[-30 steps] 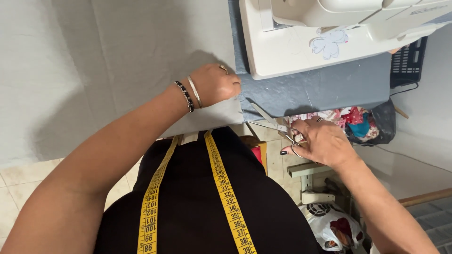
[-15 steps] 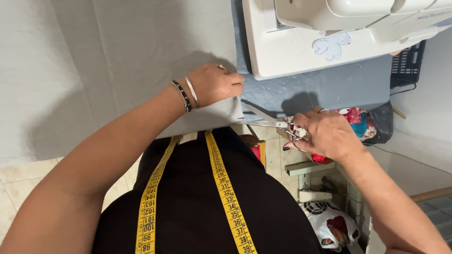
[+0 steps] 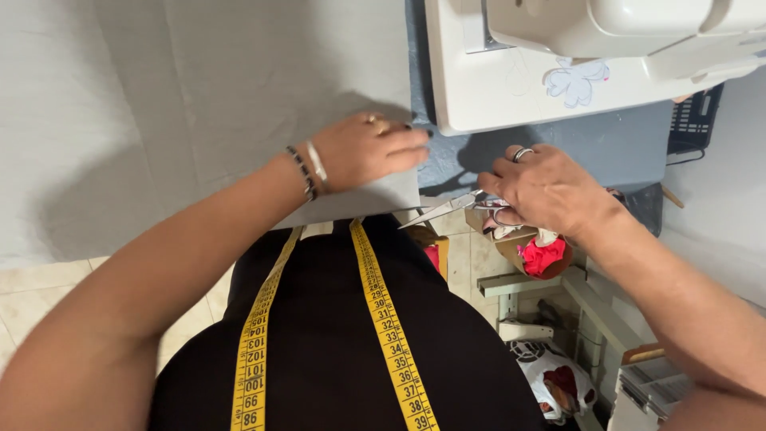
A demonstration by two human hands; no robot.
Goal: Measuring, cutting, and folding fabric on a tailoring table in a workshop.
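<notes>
1. Head view, surface: a table covered in blue-grey material [image 3: 630, 148] ran across the top of the frame. A large sheet of pale grey fabric [image 3: 199, 104] lay spread over its left part, with its near edge hanging just past the table edge in front of me.
2. Room: pale tiled floor [image 3: 32, 295] showed below the fabric on the left. To the right, under the table, stood a grey metal frame [image 3: 550, 287].
3. My left hand [image 3: 367, 152] lay flat, palm down, on the right edge of the fabric, fingers extended toward the machine. It pressed on the cloth and gripped nothing. Bracelets sat on that wrist.
4. My right hand [image 3: 550, 187] was closed around the handles of a pair of scissors [image 3: 447, 209]. The blades pointed left toward the fabric edge, just short of it; whether they were parted I could not tell.
5. Other things: a white sewing machine [image 3: 511, 80] stood on the table directly beyond both hands, its base corner close to my left fingertips. A black crate [image 3: 694, 120] sat at the far right.
6. Below my right hand hung a brown box holding red scraps [image 3: 542, 255]; a white bag [image 3: 558, 379] lay lower down.
7. A yellow tape measure [image 3: 383, 319] hung in two strands down my black top.
</notes>
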